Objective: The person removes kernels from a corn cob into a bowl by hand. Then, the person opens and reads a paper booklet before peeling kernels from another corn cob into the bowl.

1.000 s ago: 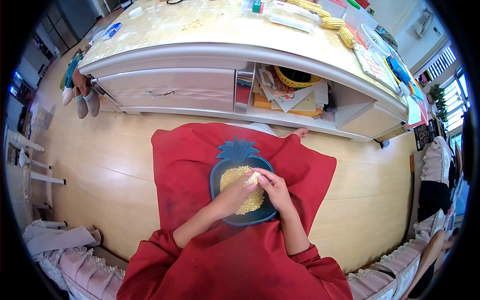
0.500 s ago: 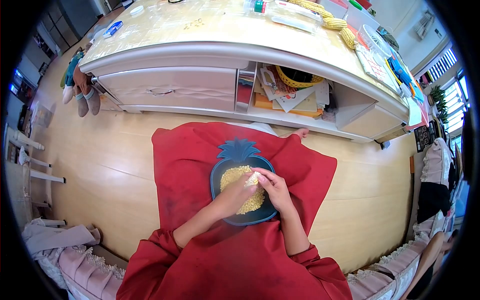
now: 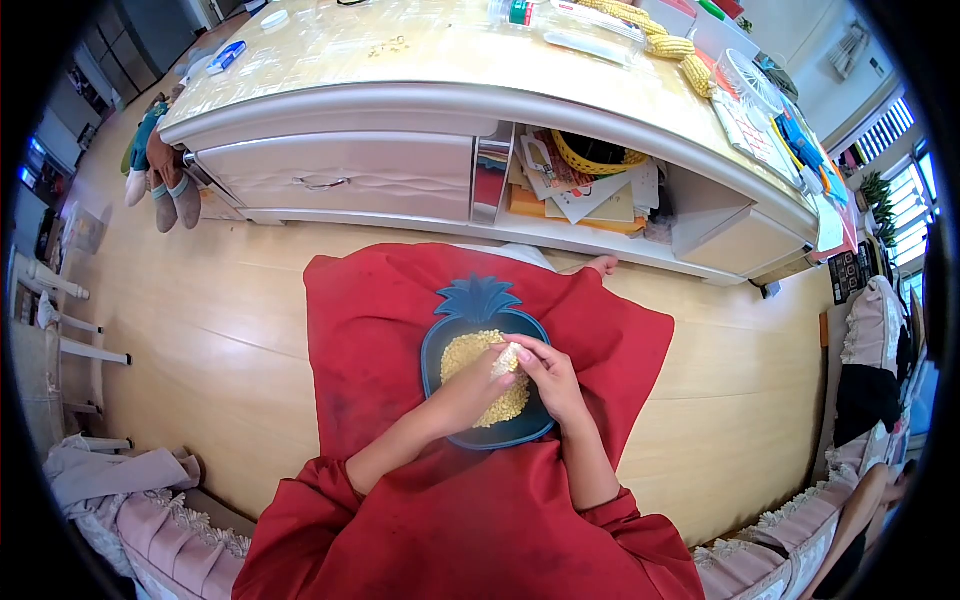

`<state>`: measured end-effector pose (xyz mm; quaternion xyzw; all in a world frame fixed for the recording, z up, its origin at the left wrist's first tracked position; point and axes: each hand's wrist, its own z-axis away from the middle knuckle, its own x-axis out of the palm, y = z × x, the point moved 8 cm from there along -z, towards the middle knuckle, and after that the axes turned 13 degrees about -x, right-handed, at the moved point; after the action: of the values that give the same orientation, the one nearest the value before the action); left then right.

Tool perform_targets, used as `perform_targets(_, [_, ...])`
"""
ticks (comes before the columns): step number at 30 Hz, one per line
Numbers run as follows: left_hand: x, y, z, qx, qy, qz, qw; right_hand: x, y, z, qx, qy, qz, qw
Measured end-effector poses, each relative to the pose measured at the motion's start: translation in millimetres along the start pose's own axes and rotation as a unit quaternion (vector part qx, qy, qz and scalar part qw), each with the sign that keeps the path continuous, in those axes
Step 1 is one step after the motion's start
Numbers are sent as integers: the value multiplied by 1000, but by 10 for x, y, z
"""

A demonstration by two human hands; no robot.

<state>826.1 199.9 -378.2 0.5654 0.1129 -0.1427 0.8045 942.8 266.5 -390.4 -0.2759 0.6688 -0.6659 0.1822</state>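
Observation:
A dark blue pineapple-shaped bowl (image 3: 478,298) rests on the red cloth (image 3: 370,330) over my lap. Loose yellow corn kernels (image 3: 465,350) cover much of its bottom. Above the bowl, my left hand (image 3: 470,390) is wrapped round a short, pale corn cob (image 3: 507,358). My right hand (image 3: 550,377) meets it from the other side, thumb and fingers pressed on the same cob. The hands hide part of the cob and some kernels.
Ahead stands a long cabinet (image 3: 340,170) with whole corn cobs (image 3: 670,47), a white basket (image 3: 748,82) and a few loose kernels (image 3: 388,46) on top. Papers and a yellow basket (image 3: 570,155) fill its open shelf. White chair legs (image 3: 95,354) are at the left.
Both hands stay over the bowl with the cob between them. The fingers and the cob have shifted only very slightly.

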Motion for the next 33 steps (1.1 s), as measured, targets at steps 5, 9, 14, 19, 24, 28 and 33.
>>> perform_targets(5, [-16, -18, 5, -31, -5, -20, 999, 12, 19, 9, 15, -1, -8, 1000])
perform_targets(9, [-36, -13, -11, -75, -21, -5, 997, 12, 35, 8, 6, -5, -2, 1000])
perform_targets(14, [29, -101, -39, 32, 29, -13, 999, 1, 45, 4, 4, -1, -1, 1000])
perform_targets(19, [12, -136, -25, -41, -17, 1, 999, -8, 50, 3, 6, 4, 7, 1000])
perform_targets(24, [-37, -24, -19, -2, 17, 1, 1000, 8, -17, 11, 12, 0, 11, 1000])
perform_targets(28, [3, -83, -27, -73, -36, 58, 995, 3, -46, 1, -12, 11, 15, 1000])
perform_targets(33, [56, -175, -45, -46, -41, 75, 995, 14, -49, 8, -12, 0, 14, 1000])
